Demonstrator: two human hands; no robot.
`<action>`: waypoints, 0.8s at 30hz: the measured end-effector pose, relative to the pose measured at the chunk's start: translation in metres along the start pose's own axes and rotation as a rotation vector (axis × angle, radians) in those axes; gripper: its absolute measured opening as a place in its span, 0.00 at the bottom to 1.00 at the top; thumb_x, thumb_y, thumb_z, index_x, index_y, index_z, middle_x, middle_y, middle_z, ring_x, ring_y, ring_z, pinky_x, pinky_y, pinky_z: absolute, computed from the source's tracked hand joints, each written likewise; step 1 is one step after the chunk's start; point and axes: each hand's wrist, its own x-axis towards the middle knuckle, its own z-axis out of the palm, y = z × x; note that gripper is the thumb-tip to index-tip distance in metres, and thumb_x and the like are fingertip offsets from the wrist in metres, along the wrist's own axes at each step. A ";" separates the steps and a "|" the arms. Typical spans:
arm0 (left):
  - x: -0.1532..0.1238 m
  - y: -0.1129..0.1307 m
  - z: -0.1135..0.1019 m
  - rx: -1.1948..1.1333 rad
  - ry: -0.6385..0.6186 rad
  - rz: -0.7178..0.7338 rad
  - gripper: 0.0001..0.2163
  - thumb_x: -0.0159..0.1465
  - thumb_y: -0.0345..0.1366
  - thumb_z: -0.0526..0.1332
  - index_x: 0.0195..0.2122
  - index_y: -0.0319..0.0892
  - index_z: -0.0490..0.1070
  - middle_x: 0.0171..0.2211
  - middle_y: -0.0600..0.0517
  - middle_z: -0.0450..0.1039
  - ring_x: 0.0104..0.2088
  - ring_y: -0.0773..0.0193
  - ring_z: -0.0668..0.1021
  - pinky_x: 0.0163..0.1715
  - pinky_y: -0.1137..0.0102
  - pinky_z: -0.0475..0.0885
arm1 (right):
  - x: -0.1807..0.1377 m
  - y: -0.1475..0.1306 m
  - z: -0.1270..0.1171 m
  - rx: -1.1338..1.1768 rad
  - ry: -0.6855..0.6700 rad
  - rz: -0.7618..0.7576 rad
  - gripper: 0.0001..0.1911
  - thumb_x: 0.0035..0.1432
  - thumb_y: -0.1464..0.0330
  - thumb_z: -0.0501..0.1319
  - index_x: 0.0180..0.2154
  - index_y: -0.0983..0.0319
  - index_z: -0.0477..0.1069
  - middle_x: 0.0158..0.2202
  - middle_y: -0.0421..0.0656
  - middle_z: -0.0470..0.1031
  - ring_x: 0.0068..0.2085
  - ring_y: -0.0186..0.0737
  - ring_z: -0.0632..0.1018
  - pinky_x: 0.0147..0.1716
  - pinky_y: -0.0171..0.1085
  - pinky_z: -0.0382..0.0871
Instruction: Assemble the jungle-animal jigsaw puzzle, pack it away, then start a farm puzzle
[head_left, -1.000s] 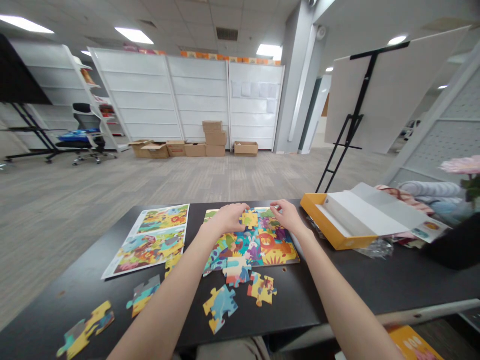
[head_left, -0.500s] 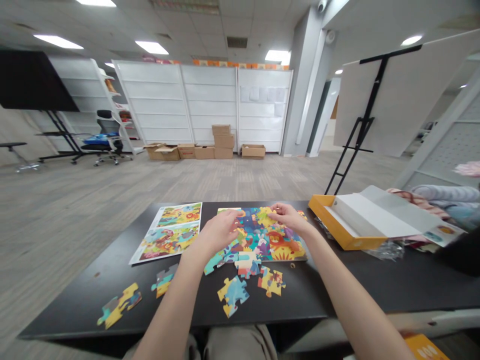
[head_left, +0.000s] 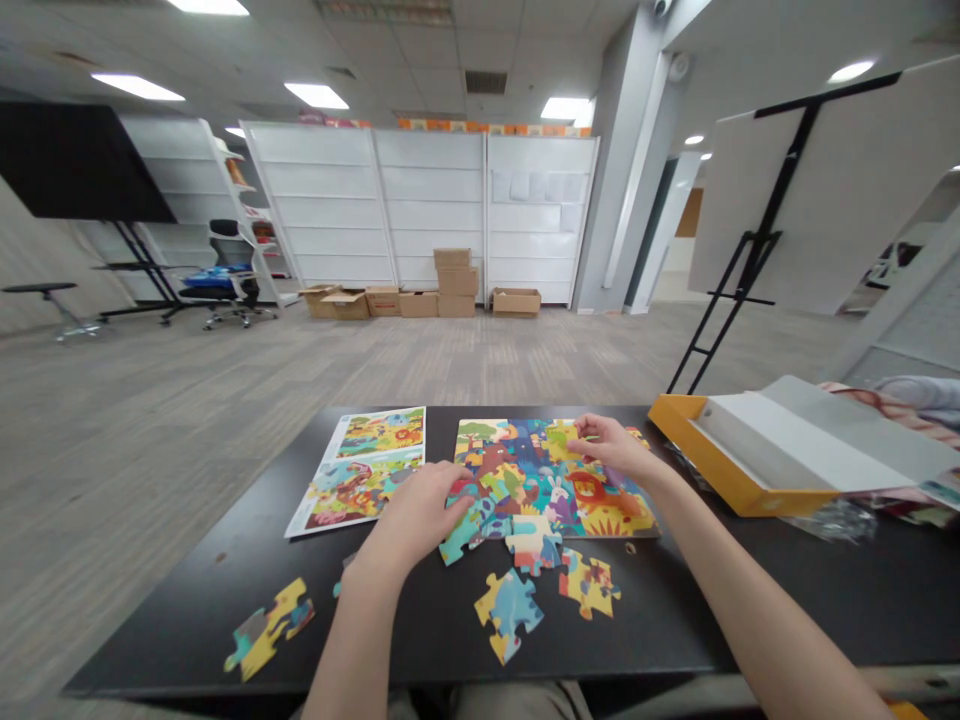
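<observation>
A partly assembled jigsaw puzzle lies flat on the black table, showing a lion, a rabbit and trees. My left hand is at its left edge, fingers stretched and thumb apart, nothing visibly held. My right hand hovers over the upper right part, fingers bent and apart beside a yellow puzzle piece. In front of the puzzle lie a white-and-teal piece, blue-and-yellow pieces and a yellow piece. Joined yellow-and-grey pieces rest at the left; another piece is partly hidden by my left wrist.
A printed picture sheet lies left of the puzzle. An orange-yellow box with a white inside and clear plastic wrap stand to the right. Beyond the table are an easel stand and cardboard boxes.
My left hand has lowered and drawn back from the puzzle's upper left. My right hand has eased slightly right, and the yellow piece now looks flat among the others. The view has shifted left.
</observation>
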 end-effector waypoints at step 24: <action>0.037 0.032 0.028 0.132 0.006 0.018 0.13 0.70 0.37 0.54 0.51 0.44 0.74 0.52 0.44 0.77 0.55 0.51 0.76 0.54 0.59 0.70 | -0.003 -0.006 0.012 -0.188 -0.030 -0.130 0.25 0.55 0.51 0.65 0.47 0.61 0.70 0.24 0.34 0.69 0.24 0.33 0.68 0.25 0.34 0.60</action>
